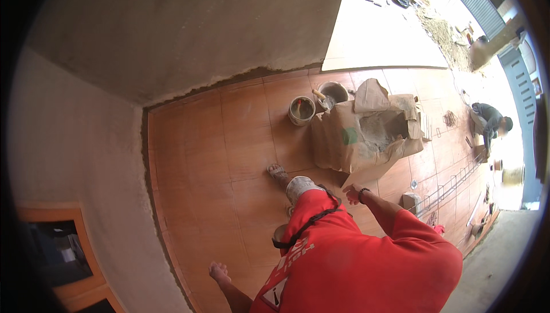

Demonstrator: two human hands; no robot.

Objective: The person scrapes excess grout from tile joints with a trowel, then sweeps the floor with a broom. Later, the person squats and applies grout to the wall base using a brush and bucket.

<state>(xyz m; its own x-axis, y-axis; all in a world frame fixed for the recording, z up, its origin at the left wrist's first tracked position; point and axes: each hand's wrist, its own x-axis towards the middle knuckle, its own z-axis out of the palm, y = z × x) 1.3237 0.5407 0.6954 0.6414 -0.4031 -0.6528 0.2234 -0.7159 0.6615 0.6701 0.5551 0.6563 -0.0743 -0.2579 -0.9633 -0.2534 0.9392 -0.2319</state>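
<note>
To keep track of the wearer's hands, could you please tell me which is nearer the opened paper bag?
The right hand, wearing a dark bracelet, beside the paper bag; the left hand hangs farther off above the tiles.

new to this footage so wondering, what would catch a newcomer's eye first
The wearer's bright red shirt fills the lower middle. Just above it, near the right hand, sits a torn-open paper bag of grey powder. At far right, a co-worker bends beside a long wire frame.
</note>
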